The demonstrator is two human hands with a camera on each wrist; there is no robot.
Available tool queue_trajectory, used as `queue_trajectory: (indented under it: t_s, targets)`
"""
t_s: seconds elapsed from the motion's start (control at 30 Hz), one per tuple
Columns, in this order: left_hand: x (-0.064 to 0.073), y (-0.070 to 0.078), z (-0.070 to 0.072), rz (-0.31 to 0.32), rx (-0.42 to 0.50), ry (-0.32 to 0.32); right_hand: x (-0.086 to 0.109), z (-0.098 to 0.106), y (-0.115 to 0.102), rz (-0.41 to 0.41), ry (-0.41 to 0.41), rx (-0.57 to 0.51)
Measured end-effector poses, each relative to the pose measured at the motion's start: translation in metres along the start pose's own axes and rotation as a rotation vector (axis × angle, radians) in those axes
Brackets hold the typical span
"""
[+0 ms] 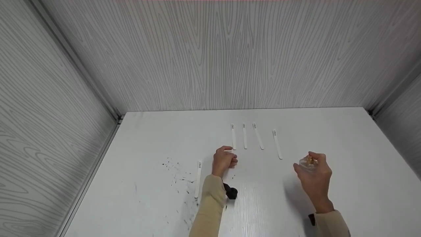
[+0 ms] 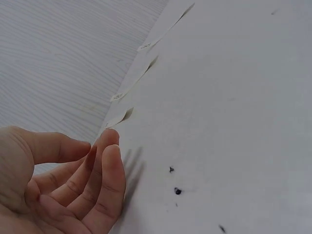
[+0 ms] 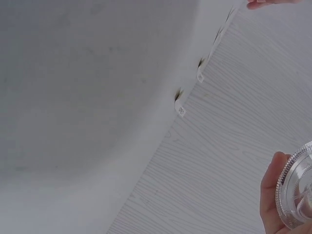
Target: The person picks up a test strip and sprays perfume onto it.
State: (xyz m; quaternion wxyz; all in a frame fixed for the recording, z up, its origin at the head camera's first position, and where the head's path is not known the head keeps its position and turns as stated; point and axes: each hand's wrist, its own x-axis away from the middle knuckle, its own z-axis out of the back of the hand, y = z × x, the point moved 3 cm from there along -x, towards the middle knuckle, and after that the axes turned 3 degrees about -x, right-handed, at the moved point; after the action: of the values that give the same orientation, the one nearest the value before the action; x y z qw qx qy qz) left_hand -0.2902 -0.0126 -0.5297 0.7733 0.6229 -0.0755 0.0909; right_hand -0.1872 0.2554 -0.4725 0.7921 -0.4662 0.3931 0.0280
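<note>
My right hand [image 1: 315,177] holds a clear glass perfume bottle [image 1: 306,165] with a gold-coloured neck above the table's right side. The index finger lies over the bottle's top. In the right wrist view the ribbed round glass base of the bottle [image 3: 287,195] faces the camera. My left hand [image 1: 224,161] hovers at the lower end of a white paper test strip [image 1: 233,136], fingers loosely bent and nothing visible between them. In the left wrist view, that hand's fingertips [image 2: 113,139] are close to the nearest strip [image 2: 119,118]; whether they touch is unclear.
Further strips lie to the right, the middle ones [image 1: 245,136] [image 1: 258,136] and a lower one [image 1: 277,144]. Another strip [image 1: 198,179] lies left of the left forearm. Dark marks [image 1: 182,179] speckle the white table [image 1: 148,138]. Wood-grain panels [image 1: 204,56] enclose it behind and at the sides.
</note>
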Motion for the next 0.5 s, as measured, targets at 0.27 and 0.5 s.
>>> queue_trajectory:
  t_s: [0.27, 0.5]
  targets:
    - [0.009, 0.001, 0.011, -0.063, -0.019, 0.029, -0.001, 0.0, 0.001, -0.022, 0.019, 0.028]
    - [0.022, -0.002, 0.028, -0.081, -0.037, 0.046, 0.0, -0.001, 0.002, -0.022, 0.019, 0.026]
